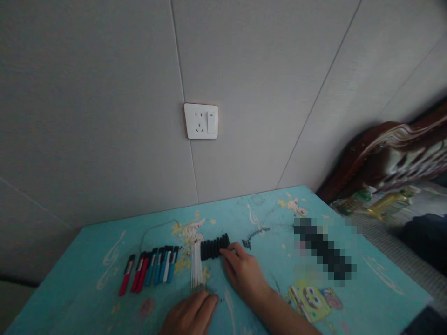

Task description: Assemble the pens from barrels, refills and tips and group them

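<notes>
I'm resting my right grip (pixel 244 267) at the right-hand end of a row of black cylinders (pixel 211 248), thumb and fingers nearly together, tips meeting or just beside the end piece. I'm not managing to tell whether it's pinching that piece or only touching it. The row is lying flat on the counter (pixel 87 260), pieces side by side, running left from my fingertips.

Handling guess: I'm expecting light, stiff, probably smooth plastic, likely rolling or skidding if pushed from one end. I'm favouring a thumb-and-finger pinch across the middle of one piece, lightly, since neighbours are sitting close enough to get knocked. Not looking fragile.

Left of the row, white rods (pixel 196 267) are lying parallel, thinner and longer, so I'm judging them bendier and easier to scatter; mid-length is seeming the safer hold. My left grip (pixel 190 312) is hovering or resting just beside their near ends, fingers curled in; I'm not seeing whether anything is inside.

Farther left of both grips, red markers (pixel 140 274) and blue markers (pixel 160 266) with dark ends are lying in a loose row. Beyond my right grip, small black bits (pixel 247 244) are clustering and trailing away, likely fiddly, fingertip-only. Well to its right, a dark shape (pixel 324 249) is showing pixelated, so I'm leaving it unidentified.
</notes>
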The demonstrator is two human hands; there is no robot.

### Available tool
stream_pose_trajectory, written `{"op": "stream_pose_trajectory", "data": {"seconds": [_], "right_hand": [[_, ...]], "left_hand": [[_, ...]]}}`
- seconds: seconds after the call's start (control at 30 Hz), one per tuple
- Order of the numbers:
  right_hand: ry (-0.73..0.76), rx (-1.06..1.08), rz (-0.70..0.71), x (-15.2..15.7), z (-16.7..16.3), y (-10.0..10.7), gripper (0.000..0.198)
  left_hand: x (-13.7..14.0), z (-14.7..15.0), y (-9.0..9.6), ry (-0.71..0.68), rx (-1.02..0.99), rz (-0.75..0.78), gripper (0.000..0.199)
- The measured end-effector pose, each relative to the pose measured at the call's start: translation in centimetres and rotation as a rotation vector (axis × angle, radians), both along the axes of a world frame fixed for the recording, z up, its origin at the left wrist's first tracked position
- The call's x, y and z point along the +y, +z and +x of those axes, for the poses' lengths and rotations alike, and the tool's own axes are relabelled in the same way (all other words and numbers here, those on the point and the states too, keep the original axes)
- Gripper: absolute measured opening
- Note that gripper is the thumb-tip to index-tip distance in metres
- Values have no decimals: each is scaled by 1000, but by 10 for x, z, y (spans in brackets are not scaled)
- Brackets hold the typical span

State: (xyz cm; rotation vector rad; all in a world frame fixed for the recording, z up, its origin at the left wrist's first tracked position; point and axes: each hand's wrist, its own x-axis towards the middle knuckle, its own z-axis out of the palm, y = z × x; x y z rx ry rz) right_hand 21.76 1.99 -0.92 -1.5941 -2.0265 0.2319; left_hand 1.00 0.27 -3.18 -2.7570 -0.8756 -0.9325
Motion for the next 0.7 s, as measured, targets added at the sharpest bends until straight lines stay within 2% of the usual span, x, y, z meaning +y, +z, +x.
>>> {"op": "stream_pose_trajectory", "data": {"seconds": [0.17,0.5,0.7], "right_hand": [[-97,-194,-46,0,0,-2,37],[-232,-225,-59,4,-2,-2,27],[-287,-241,-94,10,-6,1,25]], "left_hand": [[2,-2,-5,-6,5,-10,31],[12,1,-8,-64,-14,105,37],[10,-2,-13,-36,19,40,33]]}}
